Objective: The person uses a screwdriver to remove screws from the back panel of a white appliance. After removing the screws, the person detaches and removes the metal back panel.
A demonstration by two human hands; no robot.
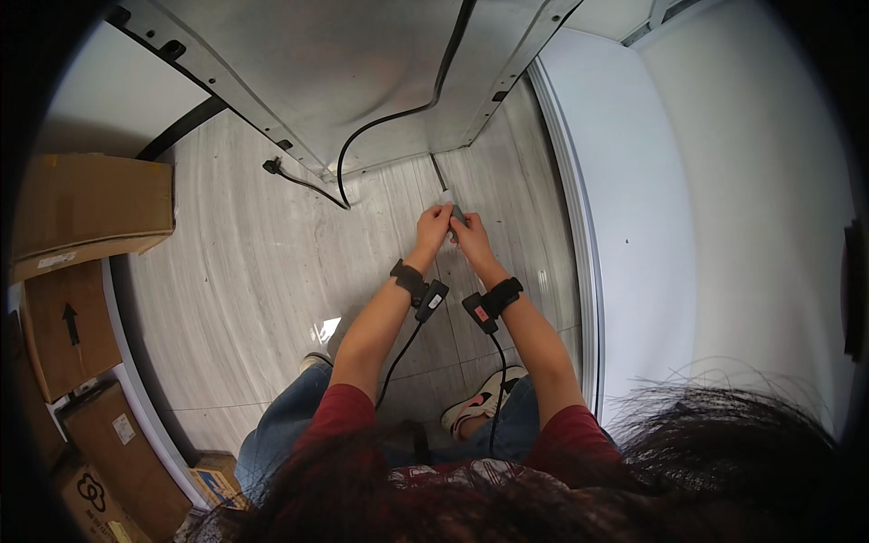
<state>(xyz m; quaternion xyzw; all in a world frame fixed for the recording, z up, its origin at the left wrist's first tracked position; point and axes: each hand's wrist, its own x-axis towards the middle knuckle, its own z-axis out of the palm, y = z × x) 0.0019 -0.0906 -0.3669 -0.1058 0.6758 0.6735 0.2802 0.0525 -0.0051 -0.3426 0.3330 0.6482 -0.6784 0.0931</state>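
Note:
Close together in front of a metal appliance panel (362,72), my two hands meet over a small grey, tube-like piece (459,215). Its exact kind is too small to tell. The fingers of my left hand (434,230) are closed on its left side. My right hand (472,239) grips it from the right, thumb and fingers bent round it. Just beyond the hands, a pale part and a thin dark line (439,172) run toward the panel's lower edge. Fingers cover much of the held piece.
A black power cord (389,116) hangs down the panel to the floor (235,271), its plug (272,166) lying at the left. Cardboard boxes (95,199) stack along the left. A white wall (652,226) with a raised edge rises at the right. Wrist straps trail black cables.

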